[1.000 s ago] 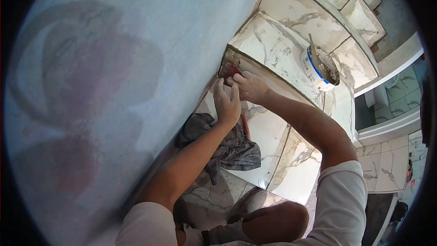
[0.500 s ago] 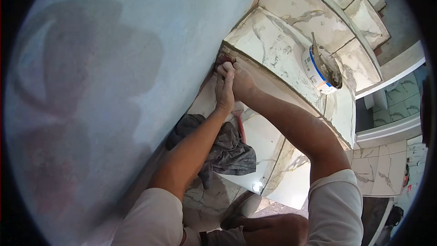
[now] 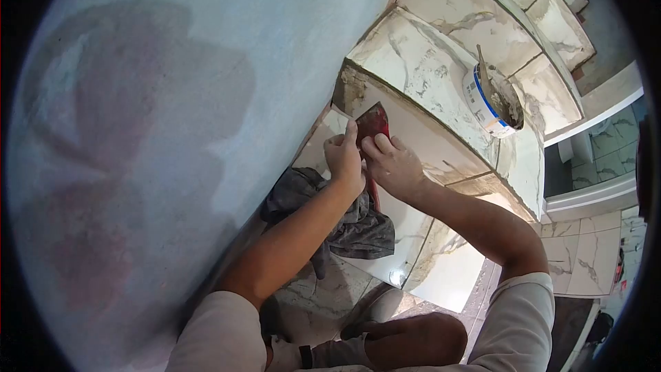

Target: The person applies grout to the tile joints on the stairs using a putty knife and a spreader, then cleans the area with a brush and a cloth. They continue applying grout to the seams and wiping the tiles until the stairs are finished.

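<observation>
My right hand (image 3: 392, 165) is closed on a red scraper (image 3: 374, 121) with a dark, smeared edge, held above the tiled step. Close against it is my left hand (image 3: 343, 157), its fingers curled and its thumb raised along the scraper's left side. Whether the left fingers hold anything is hidden. Under my hands lies a red-handled tool (image 3: 374, 195), its head covered from view. A crumpled dark grey cloth (image 3: 358, 234) rests on the same step, below my left forearm. Above the scraper, the corner of the riser (image 3: 354, 88) shows rough, brownish filler.
A white bucket with a blue rim (image 3: 480, 100) stands on the upper step (image 3: 427, 62), with grey paste and a stick-like tool in it. The pale blue wall (image 3: 172, 165) runs along my left. More marble-patterned steps (image 3: 475, 7) rise beyond.
Both hands have drawn back from the riser corner toward me and are slightly apart. The scraper, mostly hidden before, now shows in my right hand, and the filled corner is uncovered.
</observation>
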### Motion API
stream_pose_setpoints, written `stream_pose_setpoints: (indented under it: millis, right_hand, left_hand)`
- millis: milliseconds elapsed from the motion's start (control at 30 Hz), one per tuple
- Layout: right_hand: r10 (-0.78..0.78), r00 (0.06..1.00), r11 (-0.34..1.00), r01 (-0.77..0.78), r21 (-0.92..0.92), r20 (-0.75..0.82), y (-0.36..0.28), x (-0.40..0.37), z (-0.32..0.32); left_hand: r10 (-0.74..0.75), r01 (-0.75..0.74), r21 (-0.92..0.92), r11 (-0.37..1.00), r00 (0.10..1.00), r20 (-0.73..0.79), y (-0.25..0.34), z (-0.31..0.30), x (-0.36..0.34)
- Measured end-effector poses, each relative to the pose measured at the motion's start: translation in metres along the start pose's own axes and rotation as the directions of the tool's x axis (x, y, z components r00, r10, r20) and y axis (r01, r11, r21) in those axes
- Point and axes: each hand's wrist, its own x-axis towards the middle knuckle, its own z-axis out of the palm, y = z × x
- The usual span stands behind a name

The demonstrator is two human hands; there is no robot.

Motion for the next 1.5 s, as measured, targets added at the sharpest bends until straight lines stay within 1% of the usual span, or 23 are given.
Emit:
stream_pose_setpoints:
  millis: [33,100,133,167,200,267,333,367,400,433,467,500,567,600,633,700,733,800,933,1000,1133,1433,1500]
  right_hand:
    - [-0.018,0.998,1.0,0.018,0.015,-0.052,0.002,-0.003,0.001]
    - [0.096,0.991,0.988,-0.083,0.13,-0.096,0.001,-0.002,0.014]
    - [0.208,0.97,0.954,-0.173,0.244,-0.124,-0.001,-0.003,0.019]
    - [0.211,0.97,0.952,-0.176,0.25,-0.122,0.001,-0.009,0.021]
    - [0.139,0.968,0.98,-0.105,0.167,-0.208,0.005,-0.009,0.004]
    - [0.061,0.955,0.996,-0.039,0.082,-0.289,0.003,-0.01,-0.019]
    - [0.46,0.804,0.864,-0.308,0.399,-0.376,-0.012,-0.017,-0.033]
    - [0.456,0.805,0.867,-0.306,0.394,-0.38,-0.017,-0.017,-0.028]
    - [0.642,0.741,0.549,-0.263,0.794,-0.199,-0.024,-0.016,-0.015]
    - [0.717,0.695,0.077,-0.162,0.984,0.058,-0.032,-0.014,0.002]
    - [0.752,0.657,0.06,-0.14,0.988,0.047,-0.038,-0.004,0.028]
    - [0.757,0.651,0.05,-0.14,0.989,0.054,-0.039,0.002,0.04]
    - [0.772,0.63,0.286,-0.22,0.932,-0.088,-0.037,0.013,0.052]
    - [0.771,0.635,0.168,-0.276,0.946,0.048,-0.034,0.019,0.045]
    - [0.773,0.632,0.16,-0.277,0.948,0.054,-0.03,0.022,0.05]
    - [0.735,0.675,0.368,-0.316,0.875,-0.065,-0.018,0.032,0.055]
    - [0.733,0.677,0.365,-0.316,0.875,-0.061,-0.014,0.037,0.054]
    - [0.681,0.732,0.381,-0.361,0.851,0.006,-0.009,0.046,0.051]
    - [0.632,0.772,0.442,-0.429,0.788,0.066,-0.003,0.066,0.057]
    - [0.678,0.734,0.473,-0.398,0.786,-0.036,-0.005,0.072,0.063]
    - [0.7,0.711,0.483,-0.402,0.778,-0.068,-0.004,0.08,0.083]
    - [0.735,0.673,0.493,-0.449,0.745,-0.081,-0.011,0.07,0.073]
    - [0.755,0.649,0.483,-0.453,0.749,-0.094,-0.017,0.056,0.073]
  left_hand:
    - [-0.075,0.065,-0.079,0.995,0.989,-0.129,0.001,0.003,-0.002]
    - [-0.103,0.075,-0.174,0.982,0.982,-0.158,-0.003,0.001,0.001]
    - [-0.122,0.108,-0.251,0.962,0.992,-0.043,-0.004,-0.004,0.002]
    - [-0.133,0.15,-0.322,0.935,0.988,0.073,-0.005,-0.009,0.002]
    - [-0.132,0.148,-0.318,0.936,0.989,0.072,-0.013,-0.019,0.013]
    - [-0.005,0.129,-0.433,0.892,0.961,0.276,-0.031,-0.04,0.036]
    - [-0.009,0.093,-0.438,0.894,0.982,0.189,-0.022,-0.03,0.025]
    - [-0.013,0.057,-0.445,0.894,0.995,0.102,-0.017,-0.022,0.02]
    - [-0.012,0.057,-0.448,0.892,0.994,0.104,-0.02,-0.022,0.022]
    - [-0.019,0.091,-0.398,0.913,0.984,0.179,-0.025,-0.028,0.027]
    - [-0.035,0.122,-0.341,0.932,0.967,0.251,-0.028,-0.034,0.029]
    - [-0.042,0.126,-0.33,0.935,0.967,0.25,-0.026,-0.035,0.029]
    - [-0.011,0.013,0.034,0.999,0.999,-0.04,-0.021,-0.033,0.027]
    - [0.16,-0.087,0.323,0.943,0.965,-0.208,-0.021,-0.028,0.025]
    - [0.159,-0.083,0.33,0.94,0.965,-0.21,-0.019,-0.028,0.022]
    - [0.41,-0.422,0.381,0.822,0.905,0.118,-0.013,-0.026,0.018]
    - [0.408,-0.419,0.383,0.823,0.906,0.113,-0.011,-0.023,0.016]
    - [0.456,-0.544,0.438,0.716,0.839,0.296,-0.01,-0.016,0.019]
    - [0.43,-0.497,0.336,0.8,0.866,0.257,-0.016,-0.014,0.042]
    - [0.386,-0.461,0.232,0.857,0.871,0.303,-0.009,-0.013,0.05]
    - [0.415,-0.498,0.221,0.839,0.847,0.334,-0.001,-0.003,0.055]
    - [0.31,-0.404,0.265,0.875,0.89,0.333,0.007,-0.006,0.057]
    - [0.315,-0.522,0.396,0.756,0.819,0.479,0.008,-0.008,0.043]
